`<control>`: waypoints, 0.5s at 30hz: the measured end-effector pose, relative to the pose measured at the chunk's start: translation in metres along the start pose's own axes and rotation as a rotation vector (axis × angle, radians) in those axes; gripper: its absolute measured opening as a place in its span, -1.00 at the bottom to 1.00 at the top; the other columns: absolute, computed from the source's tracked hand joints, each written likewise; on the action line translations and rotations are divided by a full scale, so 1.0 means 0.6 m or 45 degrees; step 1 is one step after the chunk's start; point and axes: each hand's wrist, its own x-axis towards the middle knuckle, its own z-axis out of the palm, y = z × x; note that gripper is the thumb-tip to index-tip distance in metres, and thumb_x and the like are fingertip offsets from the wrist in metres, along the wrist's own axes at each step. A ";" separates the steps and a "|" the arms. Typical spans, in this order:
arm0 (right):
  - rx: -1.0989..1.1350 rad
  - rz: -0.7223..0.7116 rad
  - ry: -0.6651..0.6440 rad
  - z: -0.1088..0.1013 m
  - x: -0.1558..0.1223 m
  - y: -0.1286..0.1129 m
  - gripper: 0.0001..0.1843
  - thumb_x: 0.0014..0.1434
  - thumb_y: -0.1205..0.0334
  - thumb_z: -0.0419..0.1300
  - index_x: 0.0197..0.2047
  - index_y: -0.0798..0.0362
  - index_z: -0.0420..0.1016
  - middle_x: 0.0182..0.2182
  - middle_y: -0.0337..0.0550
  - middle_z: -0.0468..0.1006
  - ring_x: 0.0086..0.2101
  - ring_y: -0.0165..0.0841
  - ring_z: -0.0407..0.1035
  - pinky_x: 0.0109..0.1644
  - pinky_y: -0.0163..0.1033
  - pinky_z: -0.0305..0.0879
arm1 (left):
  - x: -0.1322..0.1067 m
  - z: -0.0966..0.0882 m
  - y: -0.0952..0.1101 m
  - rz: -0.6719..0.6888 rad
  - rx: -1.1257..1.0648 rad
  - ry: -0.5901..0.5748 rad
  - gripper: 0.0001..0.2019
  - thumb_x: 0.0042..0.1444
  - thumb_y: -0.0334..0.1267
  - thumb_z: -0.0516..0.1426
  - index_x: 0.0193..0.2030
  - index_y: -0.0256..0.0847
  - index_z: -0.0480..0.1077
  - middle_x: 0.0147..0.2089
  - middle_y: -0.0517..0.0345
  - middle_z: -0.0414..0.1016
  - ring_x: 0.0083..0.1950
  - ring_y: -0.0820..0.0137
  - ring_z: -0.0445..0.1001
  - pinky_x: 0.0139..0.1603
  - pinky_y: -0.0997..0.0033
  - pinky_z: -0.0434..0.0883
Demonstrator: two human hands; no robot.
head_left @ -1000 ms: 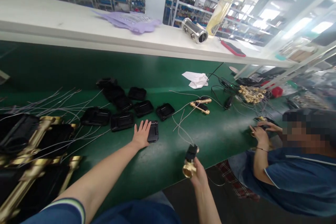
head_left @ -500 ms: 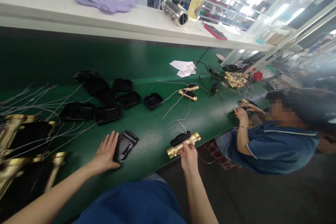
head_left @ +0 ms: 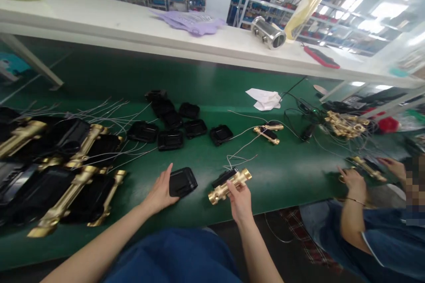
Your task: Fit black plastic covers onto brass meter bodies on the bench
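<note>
My left hand (head_left: 161,190) rests on the green bench top (head_left: 282,177), its fingers curled against the edge of a black plastic cover (head_left: 182,181) that lies flat there. My right hand (head_left: 239,199) grips a brass pipe fitting (head_left: 229,184) with a black module and thin grey wires on it, held just above the bench's near edge. Both hands sit close together in front of me.
Several black covers (head_left: 170,139) lie further back. Finished brass-and-black assemblies (head_left: 66,168) with wires pile up at the left. Another brass fitting (head_left: 268,131), a white cloth (head_left: 264,99) and a heap of brass parts (head_left: 345,124) lie to the right, where a co-worker's hands (head_left: 353,179) work.
My left hand has dragged the black cover nearer and to the right. My right hand has turned the brass fitting level and brought it beside the cover. The view swung left.
</note>
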 end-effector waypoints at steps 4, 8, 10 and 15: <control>-0.192 -0.049 -0.150 0.035 0.003 -0.002 -0.61 -0.20 0.19 0.38 -0.29 0.08 0.37 -0.45 -0.26 0.50 -0.41 -0.38 0.41 -0.27 -0.24 0.36 | -0.023 -0.072 0.022 0.067 -0.096 -0.136 0.13 -0.28 -0.20 0.27 0.35 -0.18 -0.38 0.09 -0.06 0.22 0.09 0.11 0.24 0.16 0.14 0.18; -0.428 -0.053 -0.396 0.081 -0.002 0.007 -0.62 -0.17 0.23 0.34 -0.24 0.08 0.38 -0.45 -0.27 0.50 -0.42 -0.39 0.39 -0.27 -0.26 0.33 | -0.033 -0.106 0.043 0.048 -0.217 -0.311 0.14 -0.36 -0.29 0.31 0.35 -0.10 -0.26 0.12 -0.03 0.23 0.13 0.12 0.22 0.19 0.15 0.15; -0.520 -0.049 -0.533 0.104 -0.007 0.014 -0.66 -0.16 0.26 0.32 -0.25 0.07 0.39 -0.45 -0.27 0.50 -0.42 -0.39 0.38 -0.28 -0.26 0.33 | -0.030 -0.108 0.044 -0.007 -0.370 -0.379 0.12 -0.35 -0.30 0.30 0.35 -0.14 -0.24 0.17 -0.06 0.19 0.16 0.14 0.22 0.20 0.16 0.15; -0.625 -0.109 -0.739 0.145 -0.011 0.026 -0.74 -0.12 0.30 0.25 -0.29 0.05 0.34 -0.42 -0.26 0.49 -0.38 -0.36 0.40 -0.25 -0.25 0.32 | -0.009 -0.107 0.028 -0.018 -0.675 -0.480 0.08 -0.34 -0.24 0.33 0.33 -0.19 -0.13 0.18 -0.07 0.23 0.21 0.13 0.19 0.20 0.16 0.17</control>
